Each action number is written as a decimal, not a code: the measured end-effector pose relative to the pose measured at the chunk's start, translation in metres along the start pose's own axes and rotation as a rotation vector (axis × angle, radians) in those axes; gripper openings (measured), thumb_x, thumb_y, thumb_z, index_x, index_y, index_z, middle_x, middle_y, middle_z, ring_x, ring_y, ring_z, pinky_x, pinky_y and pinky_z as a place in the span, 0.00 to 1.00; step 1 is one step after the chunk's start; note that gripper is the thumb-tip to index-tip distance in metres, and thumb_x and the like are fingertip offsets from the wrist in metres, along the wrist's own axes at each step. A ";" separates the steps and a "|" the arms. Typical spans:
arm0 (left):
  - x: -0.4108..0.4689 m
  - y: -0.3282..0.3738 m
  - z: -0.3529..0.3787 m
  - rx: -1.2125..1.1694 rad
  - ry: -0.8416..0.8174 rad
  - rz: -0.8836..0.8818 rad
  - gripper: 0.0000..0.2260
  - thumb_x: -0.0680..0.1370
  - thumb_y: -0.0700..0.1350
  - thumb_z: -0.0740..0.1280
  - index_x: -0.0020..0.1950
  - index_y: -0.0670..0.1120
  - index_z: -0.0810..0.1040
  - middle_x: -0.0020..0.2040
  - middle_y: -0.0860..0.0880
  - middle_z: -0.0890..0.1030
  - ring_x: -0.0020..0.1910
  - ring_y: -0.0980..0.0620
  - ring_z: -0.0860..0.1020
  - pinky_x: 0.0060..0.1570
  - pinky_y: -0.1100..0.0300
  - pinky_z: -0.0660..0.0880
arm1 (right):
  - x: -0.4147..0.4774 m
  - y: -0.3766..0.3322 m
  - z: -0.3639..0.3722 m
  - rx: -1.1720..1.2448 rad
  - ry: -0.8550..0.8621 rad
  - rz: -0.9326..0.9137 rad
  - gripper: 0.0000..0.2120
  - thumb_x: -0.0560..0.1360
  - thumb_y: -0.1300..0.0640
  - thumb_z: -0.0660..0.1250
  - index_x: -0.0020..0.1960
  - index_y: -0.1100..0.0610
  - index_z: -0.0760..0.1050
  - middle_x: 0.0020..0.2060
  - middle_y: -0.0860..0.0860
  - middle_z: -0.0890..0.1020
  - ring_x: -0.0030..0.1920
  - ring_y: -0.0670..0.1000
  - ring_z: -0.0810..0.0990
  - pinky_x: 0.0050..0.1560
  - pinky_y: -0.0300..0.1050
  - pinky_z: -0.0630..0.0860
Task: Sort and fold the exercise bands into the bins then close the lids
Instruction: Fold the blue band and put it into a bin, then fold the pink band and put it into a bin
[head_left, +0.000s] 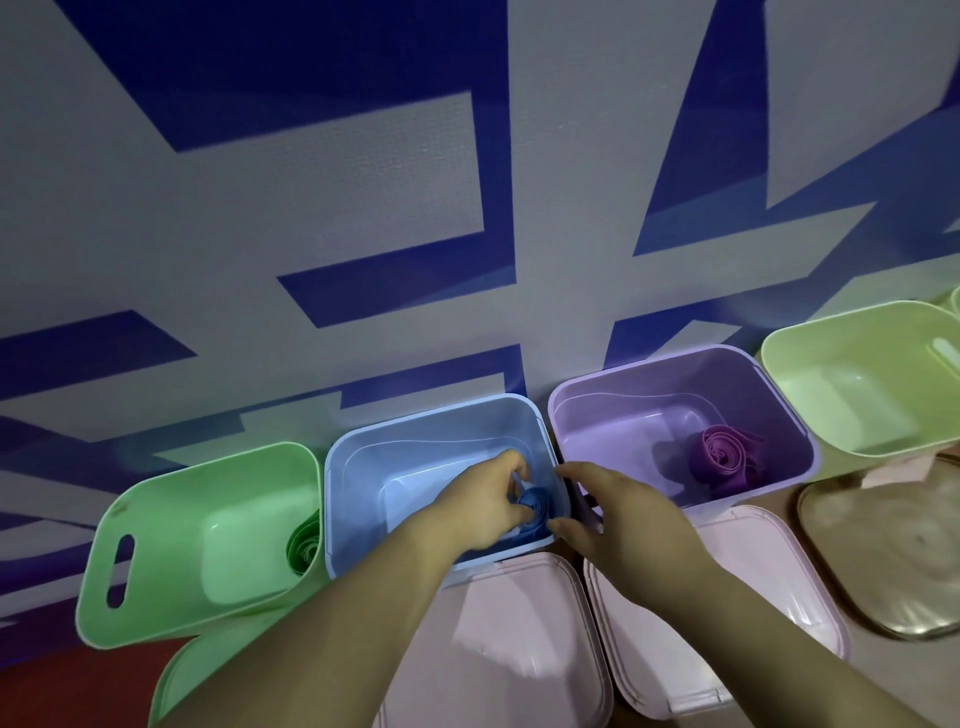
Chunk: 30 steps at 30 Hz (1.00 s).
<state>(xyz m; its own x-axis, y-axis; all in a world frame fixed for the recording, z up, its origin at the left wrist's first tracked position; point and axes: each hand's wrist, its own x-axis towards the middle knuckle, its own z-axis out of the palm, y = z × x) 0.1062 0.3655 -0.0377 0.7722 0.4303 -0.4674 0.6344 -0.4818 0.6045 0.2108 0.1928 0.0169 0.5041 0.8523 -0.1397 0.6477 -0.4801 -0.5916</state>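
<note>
Head view: gripping the rolled blue band (535, 506) with left hand (478, 506), fingers curled round it, low in the near-right corner of the blue bin (431, 410) — roll just right of the palm, coil facing up. Right hand (628, 519) at the bin's right wall, just beside the roll; gripping or only touching, cannot tell. Probably next: let go, then reach back for a pink lid (519, 649) just in front.

The second bin (358, 499) holds a rolled band (535, 506). Left of it lies a tipped bin (156, 519); right of it, a third bin (623, 410) and fourth bin (831, 364); before it, a lid (519, 649).
</note>
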 end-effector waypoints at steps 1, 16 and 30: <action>-0.001 0.000 -0.001 0.001 -0.005 -0.006 0.13 0.74 0.48 0.73 0.53 0.55 0.72 0.49 0.51 0.80 0.47 0.47 0.79 0.48 0.51 0.79 | 0.000 0.000 0.000 0.005 0.004 -0.004 0.21 0.72 0.44 0.71 0.63 0.42 0.73 0.52 0.43 0.82 0.50 0.47 0.80 0.49 0.44 0.78; -0.185 0.001 -0.007 -0.522 0.543 -0.010 0.08 0.76 0.40 0.74 0.46 0.52 0.80 0.40 0.50 0.80 0.36 0.56 0.77 0.40 0.65 0.73 | -0.095 -0.027 0.023 0.097 0.448 -0.086 0.07 0.70 0.53 0.73 0.47 0.48 0.79 0.46 0.41 0.81 0.45 0.48 0.79 0.48 0.47 0.76; -0.394 -0.125 0.179 -0.286 0.414 -0.359 0.11 0.73 0.56 0.73 0.47 0.71 0.74 0.47 0.64 0.81 0.47 0.68 0.79 0.54 0.66 0.76 | -0.253 -0.064 0.153 0.102 -0.497 0.067 0.14 0.71 0.47 0.71 0.57 0.43 0.78 0.55 0.43 0.80 0.53 0.39 0.78 0.52 0.24 0.66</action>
<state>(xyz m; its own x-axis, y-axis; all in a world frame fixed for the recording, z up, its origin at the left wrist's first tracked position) -0.2706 0.1193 -0.0446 0.3981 0.8159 -0.4193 0.7734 -0.0527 0.6317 -0.0460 0.0395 -0.0313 0.1942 0.8282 -0.5258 0.5520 -0.5353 -0.6393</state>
